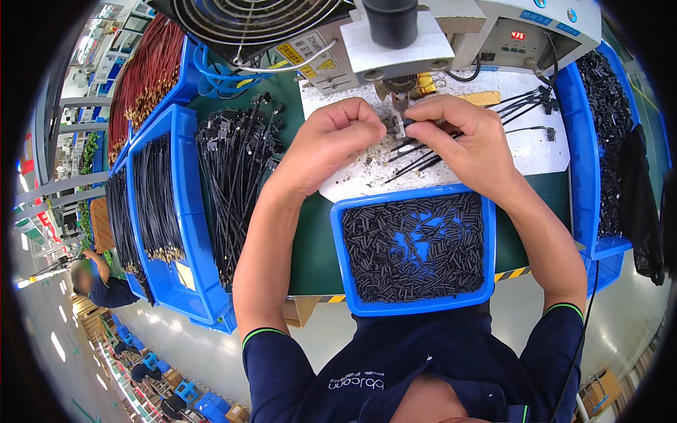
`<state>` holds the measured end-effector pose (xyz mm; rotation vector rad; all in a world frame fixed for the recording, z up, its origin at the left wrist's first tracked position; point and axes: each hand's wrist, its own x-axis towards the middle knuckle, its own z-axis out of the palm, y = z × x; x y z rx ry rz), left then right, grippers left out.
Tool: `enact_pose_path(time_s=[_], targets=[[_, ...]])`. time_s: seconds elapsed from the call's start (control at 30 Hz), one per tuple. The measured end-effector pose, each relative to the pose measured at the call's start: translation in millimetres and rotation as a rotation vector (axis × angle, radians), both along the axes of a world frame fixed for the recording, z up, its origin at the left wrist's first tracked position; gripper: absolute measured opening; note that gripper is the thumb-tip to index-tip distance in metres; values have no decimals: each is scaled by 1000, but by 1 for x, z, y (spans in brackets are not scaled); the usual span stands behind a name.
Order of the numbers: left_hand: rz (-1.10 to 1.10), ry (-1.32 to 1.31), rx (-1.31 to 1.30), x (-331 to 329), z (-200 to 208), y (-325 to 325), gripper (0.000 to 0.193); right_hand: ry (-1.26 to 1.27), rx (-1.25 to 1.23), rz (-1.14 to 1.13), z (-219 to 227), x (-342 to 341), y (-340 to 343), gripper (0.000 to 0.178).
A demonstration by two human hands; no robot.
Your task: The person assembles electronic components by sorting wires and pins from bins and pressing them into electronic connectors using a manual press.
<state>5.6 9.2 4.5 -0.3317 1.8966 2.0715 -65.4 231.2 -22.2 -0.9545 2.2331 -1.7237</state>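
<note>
Both my hands meet under the narrow metal tip (400, 100) of a bench machine. My right hand (469, 137) pinches a small black part (408, 122) close below that tip. My left hand (338, 141) is closed, thumb against curled fingers, just left of the tip; whatever it might hold is hidden. Beneath my right hand, several black cables (416, 166) lie on the stained white work sheet (352, 185). More of these cables, with black connectors (550, 102), spread to the right. A blue tray (416, 308) of short black tubes stands nearest my body.
A bundle of black cables with connectors (236, 176) lies left of my left forearm. Beyond it, blue bins (185, 155) hold black cables and red wires (149, 70). At right, a blue bin (584, 169) contains black parts. A fan (257, 25) and control box (518, 42) stand behind.
</note>
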Motion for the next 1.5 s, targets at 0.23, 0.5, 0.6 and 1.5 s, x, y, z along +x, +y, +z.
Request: enact_pose_path(time_s=[0.23,0.5,0.6,1.5], targets=[[16,-10,-3,-1,0,2,9,121,-31,-1,-3,0,-1,17],[30,-34,-43,-4,0,4,11,187,-40,2,-4,-1,-2,15],[43,-32,-52,-5,0,6,12,213,-49,-2,-4,-1,-2,15],[78,-94,-55,-7,6,10,15,238,1,-8,-1,-1,0,18]])
